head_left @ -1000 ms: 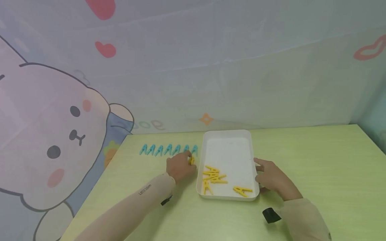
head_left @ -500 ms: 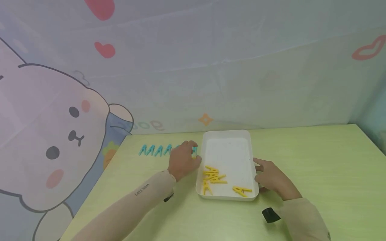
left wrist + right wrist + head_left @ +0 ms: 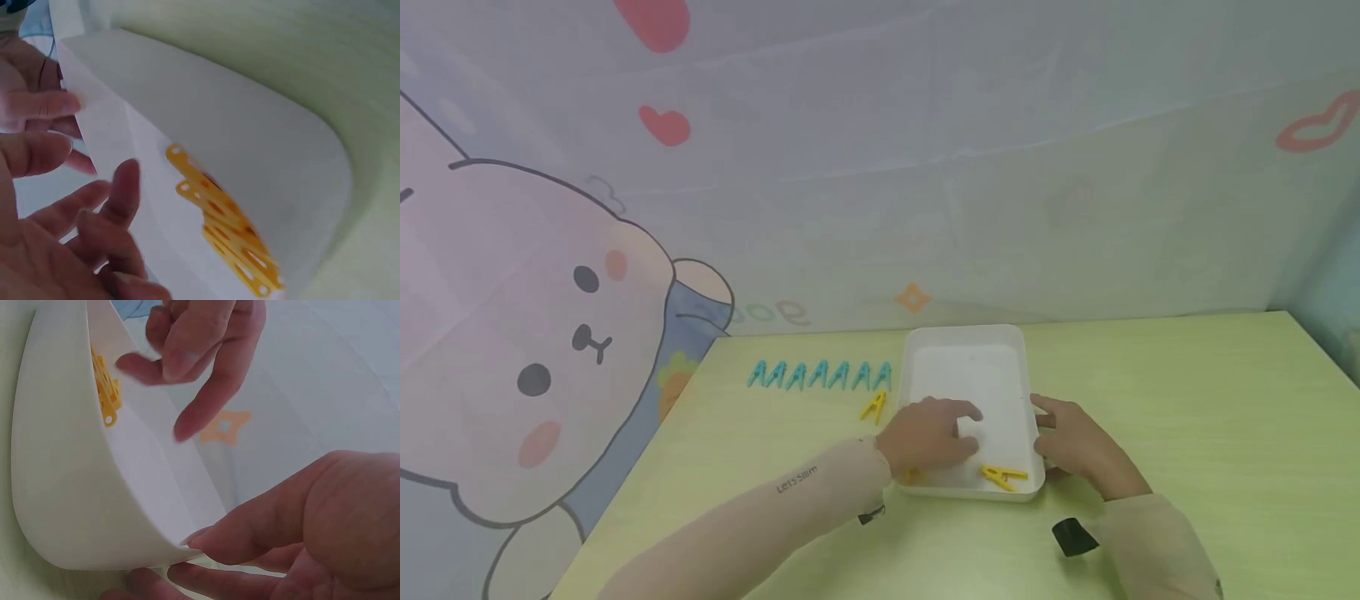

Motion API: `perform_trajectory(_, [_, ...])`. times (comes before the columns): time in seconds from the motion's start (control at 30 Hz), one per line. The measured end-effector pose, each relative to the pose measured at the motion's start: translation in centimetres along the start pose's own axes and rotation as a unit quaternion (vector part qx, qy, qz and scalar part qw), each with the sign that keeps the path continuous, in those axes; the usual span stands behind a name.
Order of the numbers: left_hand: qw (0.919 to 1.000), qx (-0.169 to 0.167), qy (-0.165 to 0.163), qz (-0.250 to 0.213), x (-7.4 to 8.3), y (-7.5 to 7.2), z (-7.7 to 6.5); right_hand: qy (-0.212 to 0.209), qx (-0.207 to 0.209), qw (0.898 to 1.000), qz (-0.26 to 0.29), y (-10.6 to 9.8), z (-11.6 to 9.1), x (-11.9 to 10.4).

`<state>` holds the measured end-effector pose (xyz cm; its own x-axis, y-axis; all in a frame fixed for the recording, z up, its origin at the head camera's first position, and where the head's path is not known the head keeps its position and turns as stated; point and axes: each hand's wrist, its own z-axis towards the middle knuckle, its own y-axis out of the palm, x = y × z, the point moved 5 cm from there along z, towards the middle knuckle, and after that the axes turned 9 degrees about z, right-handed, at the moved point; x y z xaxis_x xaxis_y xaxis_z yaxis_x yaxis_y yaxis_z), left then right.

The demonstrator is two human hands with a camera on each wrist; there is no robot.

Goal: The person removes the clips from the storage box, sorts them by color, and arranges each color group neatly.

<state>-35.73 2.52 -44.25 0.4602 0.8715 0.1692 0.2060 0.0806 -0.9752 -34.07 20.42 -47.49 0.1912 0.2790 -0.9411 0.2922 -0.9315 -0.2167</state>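
Observation:
My left hand (image 3: 928, 435) is over the white tray (image 3: 970, 367), thumb and fingers spread apart with nothing between them. It covers most of the yellow clothespins in the head view; the left wrist view shows a small heap of yellow clothespins (image 3: 219, 215) against the tray wall. A separate yellow clothespin (image 3: 1002, 477) lies near the tray's front right corner. With thumb on the rim and fingers beneath, my right hand (image 3: 1084, 446) holds the tray's right side. On the table, left of the tray, lies another yellow clothespin (image 3: 874, 407).
Several blue clothespins (image 3: 818, 374) form a row left of the tray, just behind the lone yellow one. A printed cloth (image 3: 1075, 208) hangs behind the light green table (image 3: 1187, 417).
My left hand set a yellow clothespin down below the right end of the blue row, let go, then moved right and nearer over the tray. My right hand stays at the tray.

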Motion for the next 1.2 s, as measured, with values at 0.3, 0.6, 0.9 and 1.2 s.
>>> perform_trajectory(0.3, [0.9937,-0.076,-0.006,0.082,2.6,2.3,0.8,-0.012,-0.003,1.000,-0.007,0.0,-0.1,0.0])
perform_trajectory(0.6, [0.9881,-0.045,0.016,0.146,3.8,2.7,1.5,-0.015,-0.009,1.000,0.008,0.0,-0.1,-0.1])
perform_trajectory(0.9, [0.9877,-0.039,0.009,0.151,3.9,2.6,1.2,-0.018,-0.012,1.000,0.017,-0.1,-0.1,0.1])
perform_trajectory(1.2, [0.9865,-0.070,0.064,0.133,4.0,3.0,1.4,-0.016,-0.007,1.000,0.010,-0.1,-0.1,0.0])
